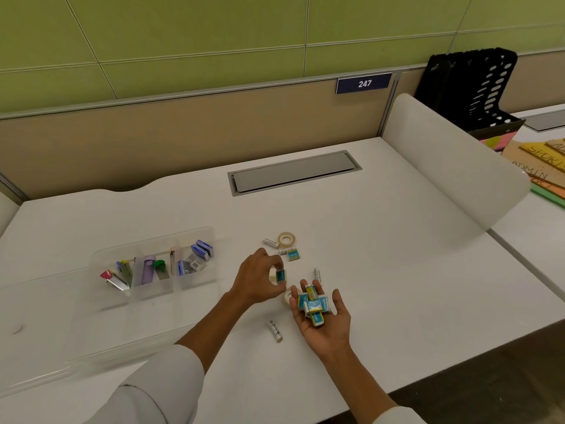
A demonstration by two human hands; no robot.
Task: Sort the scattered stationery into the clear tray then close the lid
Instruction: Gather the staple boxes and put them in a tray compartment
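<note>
My left hand (258, 280) pinches a small blue eraser (280, 276) just above the desk. Palm up beside it, my right hand (321, 319) carries several blue and yellow erasers (313, 305) on flat fingers. A clear compartment tray (201, 237) sits to the left, holding clips, a purple item and staple boxes (200, 250). Its clear lid (61, 347) lies open toward me. On the desk lie a tape roll (286, 239), another blue eraser (293, 255), and white batteries (275, 330) (317, 275) (270, 242). A second tape roll (286, 296) is partly hidden behind my hands.
A grey cable hatch (293, 172) is set into the white desk (397, 255). A white curved divider (452, 166) stands on the right, with a black file rack (477, 90) and coloured papers (544, 166) beyond it. The desk's front edge runs near my right wrist.
</note>
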